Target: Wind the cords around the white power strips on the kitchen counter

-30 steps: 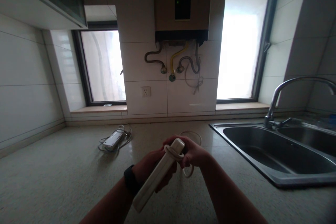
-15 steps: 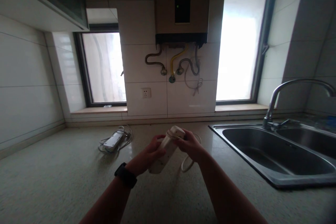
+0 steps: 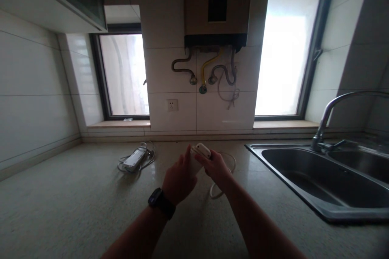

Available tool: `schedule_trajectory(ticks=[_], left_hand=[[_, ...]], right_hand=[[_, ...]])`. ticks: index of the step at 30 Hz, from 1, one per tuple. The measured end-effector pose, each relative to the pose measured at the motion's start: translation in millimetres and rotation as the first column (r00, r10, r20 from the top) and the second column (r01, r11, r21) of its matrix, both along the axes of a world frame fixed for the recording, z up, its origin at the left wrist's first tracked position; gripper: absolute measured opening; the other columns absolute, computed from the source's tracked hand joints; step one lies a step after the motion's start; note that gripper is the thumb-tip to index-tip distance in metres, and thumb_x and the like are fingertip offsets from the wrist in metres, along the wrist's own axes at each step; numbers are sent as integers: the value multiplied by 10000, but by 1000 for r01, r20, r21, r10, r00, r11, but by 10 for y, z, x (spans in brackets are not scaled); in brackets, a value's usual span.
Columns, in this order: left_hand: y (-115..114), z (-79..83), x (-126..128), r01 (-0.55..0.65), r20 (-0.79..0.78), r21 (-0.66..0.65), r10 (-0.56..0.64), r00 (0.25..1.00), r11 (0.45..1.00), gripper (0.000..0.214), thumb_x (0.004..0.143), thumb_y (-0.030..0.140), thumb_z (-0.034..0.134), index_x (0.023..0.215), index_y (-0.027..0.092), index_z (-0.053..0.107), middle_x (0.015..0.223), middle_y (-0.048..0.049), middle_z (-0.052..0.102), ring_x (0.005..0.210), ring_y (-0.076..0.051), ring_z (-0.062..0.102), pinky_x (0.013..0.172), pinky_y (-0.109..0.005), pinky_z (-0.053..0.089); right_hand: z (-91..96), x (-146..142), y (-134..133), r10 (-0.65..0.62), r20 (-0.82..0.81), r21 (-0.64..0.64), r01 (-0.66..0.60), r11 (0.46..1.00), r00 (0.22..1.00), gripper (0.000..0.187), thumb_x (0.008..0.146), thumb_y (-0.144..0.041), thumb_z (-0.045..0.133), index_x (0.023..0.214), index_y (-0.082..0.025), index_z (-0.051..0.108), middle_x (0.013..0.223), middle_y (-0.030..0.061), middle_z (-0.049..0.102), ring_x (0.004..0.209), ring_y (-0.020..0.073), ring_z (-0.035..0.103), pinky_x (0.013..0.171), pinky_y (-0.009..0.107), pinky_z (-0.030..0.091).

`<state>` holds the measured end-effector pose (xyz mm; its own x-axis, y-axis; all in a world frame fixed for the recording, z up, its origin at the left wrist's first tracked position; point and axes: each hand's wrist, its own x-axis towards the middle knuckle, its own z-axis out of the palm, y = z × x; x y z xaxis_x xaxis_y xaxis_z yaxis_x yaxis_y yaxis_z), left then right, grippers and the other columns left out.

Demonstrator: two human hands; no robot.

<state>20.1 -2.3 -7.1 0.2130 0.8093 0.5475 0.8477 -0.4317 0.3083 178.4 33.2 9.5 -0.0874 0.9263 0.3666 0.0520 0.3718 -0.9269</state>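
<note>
The speckled table (image 3: 60,210) fills the lower part of the view and runs back to a tiled wall with two bright windows (image 3: 285,48). A water heater (image 3: 217,4) hangs on the wall between the windows, with bent pipes below it. On the right, a steel sink (image 3: 319,178) is set into the table, and a curved faucet (image 3: 343,99) stands at its far edge.

Both forearms reach forward over the middle of the table. The left hand (image 3: 179,180) and the right hand (image 3: 217,168) meet around a white power strip (image 3: 200,151), fingers clenched on it from either side. It is held just above the table, its rounded end pointing up and away. Its cord (image 3: 213,192) loops down beside the right hand onto the table.

A second power strip (image 3: 134,159) lies well to the left amid its own tangled cable. A dark watch (image 3: 161,203) sits on the left wrist. A wall socket (image 3: 172,105) is set in the tiles.
</note>
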Motion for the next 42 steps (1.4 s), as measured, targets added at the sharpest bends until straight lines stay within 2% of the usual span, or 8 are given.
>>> schedule_trajectory(ticks=[8, 15, 18, 22, 27, 32, 36, 42], left_hand=[[-42, 80, -64, 119, 42, -69, -116, 992, 991, 1048, 721, 149, 615, 1598, 298, 59, 1429, -165, 535, 1071, -323, 669, 858, -391, 510], [-23, 123, -163, 296, 272, -129, -253, 928, 947, 1071, 664, 109, 628, 1582, 308, 113, 1292, -138, 633, 925, -281, 676, 771, -387, 510], [-5, 126, -229, 406, 390, -181, -313, 866, 896, 1094, 673, 122, 657, 1586, 282, 76, 1214, -117, 661, 900, -255, 665, 781, -382, 513], [25, 122, -297, 567, 533, -154, -416, 737, 809, 1142, 661, 125, 707, 1592, 280, 65, 1463, -148, 492, 1165, -295, 578, 929, -406, 487], [27, 119, -309, 683, 671, -153, -432, 603, 714, 1185, 643, 86, 712, 1595, 326, 49, 1607, -108, 295, 1316, -311, 442, 988, -393, 455], [-2, 102, -268, 752, 804, -176, -347, 482, 636, 1204, 621, 49, 678, 1590, 383, 46, 1541, -84, 385, 1174, -274, 506, 829, -322, 494], [-12, 54, -223, 764, 878, -202, -233, 418, 613, 1218, 599, 20, 649, 1577, 431, 52, 1213, -39, 579, 865, -163, 548, 659, -249, 458], [-25, -44, -140, 860, 967, -74, -174, 186, 504, 1140, 595, 68, 619, 1560, 429, 130, 953, 2, 562, 631, -100, 534, 530, -209, 429]], right_hand=[[22, 52, -45, 125, -3, -25, -125, 992, 992, 468, 724, -598, 750, 785, -185, 537, 526, -92, 406, 384, 50, 319, 360, 205, 245], [45, 98, -87, 206, -11, -50, -206, 977, 979, 450, 718, -549, 785, 800, -149, 594, 573, -77, 422, 418, 44, 337, 391, 202, 230], [83, 141, -131, 313, -37, -41, -315, 948, 949, 431, 733, -513, 796, 830, -137, 609, 590, -89, 372, 436, 33, 299, 409, 201, 204], [158, 200, -201, 428, -18, -12, -428, 904, 904, 410, 785, -480, 773, 935, -120, 645, 613, -88, 365, 453, 30, 281, 420, 198, 206], [200, 276, -203, 433, 124, 53, -442, 896, 893, 374, 830, -477, 723, 946, -125, 679, 648, -37, 502, 493, 66, 443, 436, 198, 324], [209, 313, -164, 365, 224, 48, -385, 922, 904, 347, 852, -472, 682, 953, -141, 715, 622, -27, 542, 517, 88, 498, 457, 197, 370], [220, 309, -144, 279, 290, 78, -313, 947, 915, 327, 857, -448, 673, 999, -163, 747, 661, -17, 592, 546, 89, 513, 499, 203, 402], [119, 201, -74, 219, 49, 109, -223, 969, 975, 339, 729, -391, 790, 929, -174, 624, 752, -13, 630, 558, 94, 545, 489, 212, 444]])
